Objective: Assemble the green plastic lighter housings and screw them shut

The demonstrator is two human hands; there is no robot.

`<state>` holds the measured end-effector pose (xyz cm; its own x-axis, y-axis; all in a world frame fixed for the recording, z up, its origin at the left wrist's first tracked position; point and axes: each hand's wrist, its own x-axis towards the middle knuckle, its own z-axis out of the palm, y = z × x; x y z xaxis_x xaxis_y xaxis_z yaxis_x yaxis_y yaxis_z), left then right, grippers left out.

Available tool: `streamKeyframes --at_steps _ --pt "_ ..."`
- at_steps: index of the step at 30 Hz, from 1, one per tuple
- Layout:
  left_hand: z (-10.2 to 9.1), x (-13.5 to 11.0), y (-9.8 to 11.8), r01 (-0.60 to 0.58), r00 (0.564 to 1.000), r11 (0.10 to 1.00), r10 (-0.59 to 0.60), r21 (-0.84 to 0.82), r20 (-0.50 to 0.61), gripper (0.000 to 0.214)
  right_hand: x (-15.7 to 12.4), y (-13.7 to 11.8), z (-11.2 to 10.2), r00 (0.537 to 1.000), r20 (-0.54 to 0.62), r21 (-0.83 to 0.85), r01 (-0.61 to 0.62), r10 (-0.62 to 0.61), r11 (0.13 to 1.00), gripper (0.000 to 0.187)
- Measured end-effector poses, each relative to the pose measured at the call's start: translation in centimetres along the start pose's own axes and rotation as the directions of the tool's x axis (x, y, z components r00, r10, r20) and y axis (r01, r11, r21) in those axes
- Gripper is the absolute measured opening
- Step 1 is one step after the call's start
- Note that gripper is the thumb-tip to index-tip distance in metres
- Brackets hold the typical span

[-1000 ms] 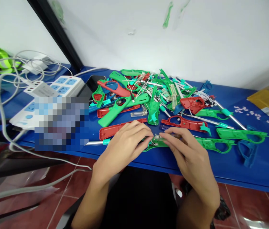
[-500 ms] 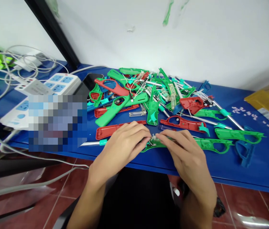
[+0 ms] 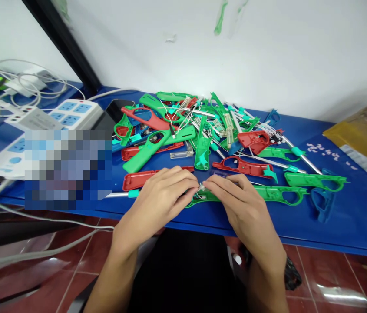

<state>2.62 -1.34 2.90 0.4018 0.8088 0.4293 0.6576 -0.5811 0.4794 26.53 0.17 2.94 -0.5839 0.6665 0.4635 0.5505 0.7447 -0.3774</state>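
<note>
My left hand (image 3: 160,200) and my right hand (image 3: 242,204) meet at the near edge of a blue table (image 3: 349,226). Both pinch a small clear part with thin wires (image 3: 203,188) over a green plastic handle shell (image 3: 203,198) lying flat on the table. The left fingers curl over the shell's left end, where a metal tube with a teal collar (image 3: 121,194) sticks out leftward. The right fingers press on the shell's middle. Behind the hands lies a heap of green, red and blue handle shells (image 3: 196,130) mixed with metal tubes and wires.
White power strips (image 3: 72,111) with tangled grey cables sit at the left. A blurred patch (image 3: 67,167) covers part of the table there. A brown cardboard box (image 3: 365,130) stands at the right edge. Small white bits (image 3: 320,152) lie near it. Red floor tiles show below.
Both hands have stayed together on the green shell, the fingers shifting slightly on the small clear part. The view has drifted a little, so everything sits further left in the picture.
</note>
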Motion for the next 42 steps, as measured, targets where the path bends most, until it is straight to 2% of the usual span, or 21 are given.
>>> streamKeyframes --at_steps 4,8,14,18,31,42 --pt "-0.1 0.0 0.0 0.007 1.0 1.0 -0.007 0.006 -0.003 0.019 0.1 -0.1 -0.2 1.0 -0.003 0.016 0.004 -0.004 1.0 0.043" --pt "-0.1 0.0 -0.1 -0.001 1.0 0.999 0.001 -0.034 -0.009 0.019 0.0 -0.1 -0.3 1.0 -0.011 0.007 0.011 -0.011 1.0 0.034" --pt "0.0 0.0 -0.1 -0.003 0.994 0.998 -0.003 -0.059 -0.105 0.014 -0.2 0.2 -0.2 0.999 -0.049 0.025 0.004 -0.003 1.0 0.031" --pt "-0.3 -0.1 0.3 -0.05 0.988 0.994 0.034 -0.1 -0.152 0.011 -0.2 0.2 -0.3 0.999 -0.046 0.037 -0.01 0.012 0.999 0.028" --pt "-0.4 -1.4 1.0 -0.083 0.994 0.994 0.088 0.078 -0.066 0.029 -0.6 0.4 -0.2 0.998 -0.058 0.041 -0.01 0.012 0.999 0.029" --pt "-0.2 -1.3 0.7 -0.086 0.996 0.995 0.086 0.048 -0.004 0.024 -0.6 0.4 -0.4 0.998 0.001 0.103 -0.055 0.055 0.993 0.029"
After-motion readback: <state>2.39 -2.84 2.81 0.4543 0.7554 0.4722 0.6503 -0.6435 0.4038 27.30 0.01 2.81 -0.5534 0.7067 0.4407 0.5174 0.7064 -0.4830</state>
